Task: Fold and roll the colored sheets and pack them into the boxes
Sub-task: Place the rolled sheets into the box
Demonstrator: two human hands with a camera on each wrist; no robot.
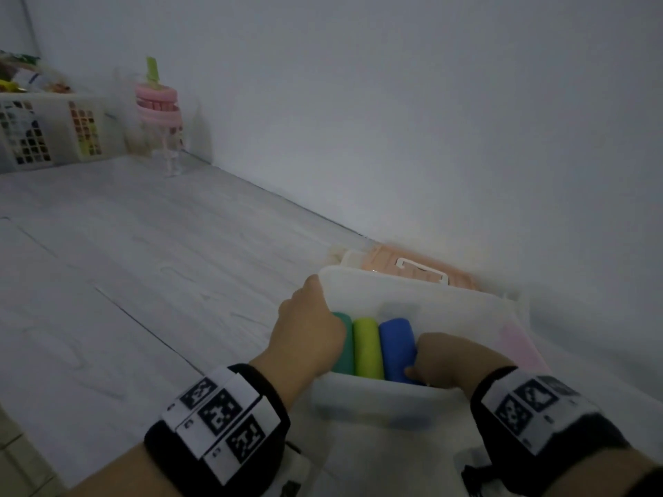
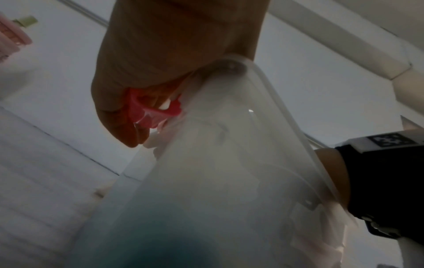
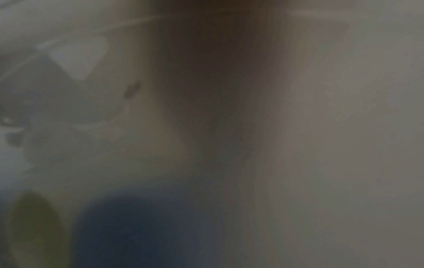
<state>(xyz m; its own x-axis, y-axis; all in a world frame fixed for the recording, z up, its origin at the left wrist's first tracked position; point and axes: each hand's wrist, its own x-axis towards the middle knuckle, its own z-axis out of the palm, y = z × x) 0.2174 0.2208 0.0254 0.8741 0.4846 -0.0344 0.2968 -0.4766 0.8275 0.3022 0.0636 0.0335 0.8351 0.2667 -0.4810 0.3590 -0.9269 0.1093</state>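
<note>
A translucent white box (image 1: 412, 281) stands on the pale table by the wall. Three rolled sheets lie side by side in it: teal (image 1: 346, 338), lime green (image 1: 366, 347) and blue (image 1: 396, 342). My left hand (image 1: 308, 331) grips the box's left rim next to the teal roll. In the left wrist view its fingers (image 2: 160, 63) curl over the rim by a red latch (image 2: 156, 110). My right hand (image 1: 452, 360) reaches into the box with its thumb on the blue roll; its other fingers are hidden beside the roll. The right wrist view is blurred, with the blue roll (image 3: 142, 232) and green roll (image 3: 34, 226) showing dimly.
A second box with a peach lid (image 1: 405, 267) sits just behind, against the wall. At the far left stand a clear bottle with a pink cap (image 1: 159, 113) and a white lattice basket (image 1: 46, 127) full of things. The pale table (image 1: 161, 263) stretches to the left.
</note>
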